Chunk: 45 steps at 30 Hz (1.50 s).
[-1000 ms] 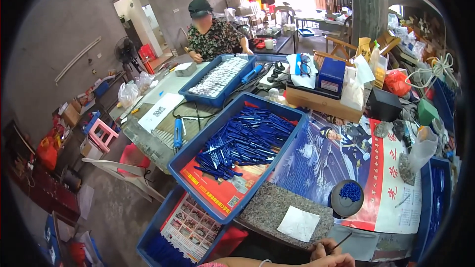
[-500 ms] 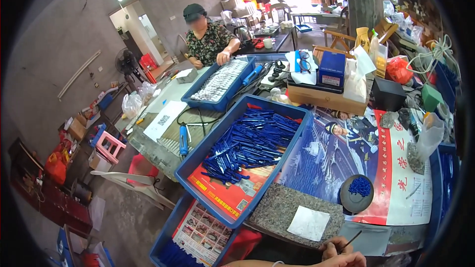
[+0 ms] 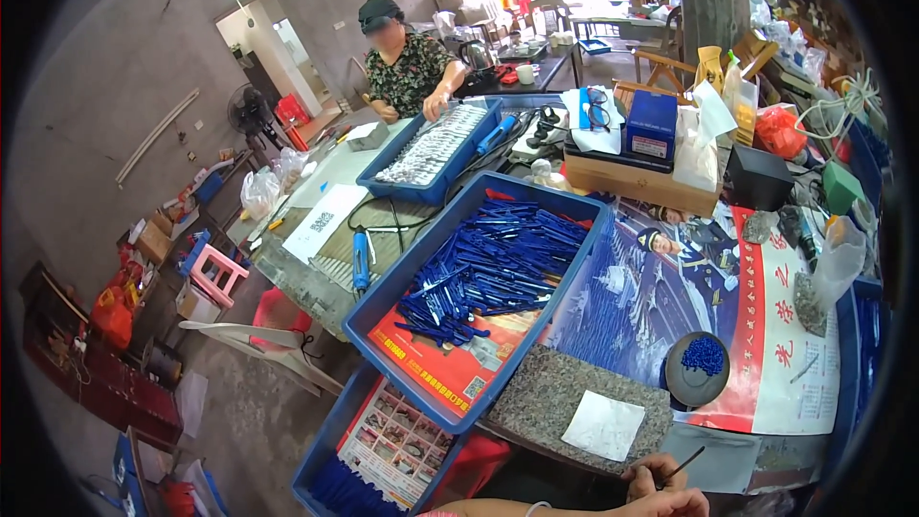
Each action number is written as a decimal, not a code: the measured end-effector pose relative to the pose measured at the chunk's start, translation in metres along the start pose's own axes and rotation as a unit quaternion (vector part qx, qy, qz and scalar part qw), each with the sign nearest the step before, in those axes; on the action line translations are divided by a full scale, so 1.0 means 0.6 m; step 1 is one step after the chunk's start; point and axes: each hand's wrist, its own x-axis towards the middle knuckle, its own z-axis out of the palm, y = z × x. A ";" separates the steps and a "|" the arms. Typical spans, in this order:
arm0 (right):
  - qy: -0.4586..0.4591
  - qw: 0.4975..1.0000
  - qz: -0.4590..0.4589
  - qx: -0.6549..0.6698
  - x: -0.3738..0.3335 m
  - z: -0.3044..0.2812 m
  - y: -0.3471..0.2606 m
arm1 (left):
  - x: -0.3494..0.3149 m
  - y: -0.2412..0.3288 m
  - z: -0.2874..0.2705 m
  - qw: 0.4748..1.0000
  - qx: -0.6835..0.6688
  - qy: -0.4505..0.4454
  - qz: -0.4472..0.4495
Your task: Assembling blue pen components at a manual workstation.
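Observation:
My left hand [image 3: 650,471] and my right hand [image 3: 678,502] meet at the lower edge, just in front of a speckled stone slab [image 3: 546,393]. The fingers of both are closed. From between them a thin dark stick [image 3: 687,460] points up to the right, its lower end hidden in my left fingers. What my right fingers pinch is hidden. A creased white paper [image 3: 604,425] lies on the slab beside my hands. Beyond it stands a round grey dish [image 3: 685,394] with small blue pieces [image 3: 704,356].
A blue tray [image 3: 414,404] holds many slim blue pieces [image 3: 498,258]; another blue bin [image 3: 325,464] stands lower left. Across the table a co-worker [image 3: 407,67] has a hand at a tray of silvery pieces [image 3: 436,144]. A wooden box [image 3: 641,182] and poster [image 3: 622,278] lie farther right.
The view has shifted slightly, so the table and trays appear a little displaced. My hands stay close together with the thin dark stick at almost the same angle.

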 end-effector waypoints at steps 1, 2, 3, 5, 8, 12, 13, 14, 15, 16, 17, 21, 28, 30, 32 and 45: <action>-0.016 1.000 -0.011 -0.019 0.002 -0.001 -0.003 | 0.000 0.000 -0.001 1.000 0.015 -0.003 0.005; -0.017 1.000 -0.010 -0.019 0.000 -0.001 -0.009 | 0.000 0.000 -0.001 0.999 0.030 -0.006 0.010; -0.024 0.999 -0.018 -0.020 -0.001 0.001 -0.019 | 0.001 -0.002 -0.003 0.999 0.030 -0.006 0.009; -0.032 0.999 -0.026 -0.021 0.000 0.006 -0.024 | 0.001 -0.006 -0.006 0.996 0.086 -0.021 0.032; -0.009 0.977 -0.191 -0.089 0.002 0.018 -0.030 | 0.001 -0.014 -0.008 0.996 0.083 -0.023 0.030; 0.003 0.979 -0.182 -0.094 0.004 0.021 -0.031 | 0.002 -0.007 -0.006 0.996 0.076 -0.021 0.041; 0.000 0.975 -0.200 -0.099 0.006 0.018 -0.025 | 0.002 -0.005 -0.005 0.996 0.074 -0.023 0.038; 0.000 0.975 -0.199 -0.100 0.003 0.014 -0.023 | 0.001 -0.004 -0.005 0.997 0.071 -0.025 0.036; -0.005 0.977 -0.183 -0.111 0.001 0.024 -0.049 | 0.001 -0.004 -0.006 0.997 0.070 -0.023 0.035; -0.011 0.978 -0.168 -0.123 0.001 0.029 -0.062 | 0.001 -0.004 -0.007 0.997 0.066 -0.023 0.033; -0.011 0.978 -0.167 -0.123 0.003 0.025 -0.050 | 0.000 -0.005 -0.008 0.997 0.062 -0.022 0.032; -0.013 0.974 -0.199 -0.111 0.004 0.024 -0.048 | 0.001 -0.008 -0.007 0.997 0.067 -0.025 0.040; 0.000 0.979 -0.172 -0.106 -0.001 0.027 -0.046 | 0.002 -0.004 -0.007 0.995 0.084 -0.024 0.047; -0.001 0.979 -0.170 -0.110 -0.002 0.029 -0.055 | 0.003 -0.005 -0.008 0.995 0.088 -0.027 0.050; -0.001 0.979 -0.169 -0.114 -0.001 0.031 -0.062 | 0.003 -0.006 -0.008 0.993 0.101 -0.027 0.055; 0.005 0.980 -0.166 -0.108 0.000 0.017 -0.025 | 0.001 0.002 -0.003 0.993 0.111 -0.026 0.043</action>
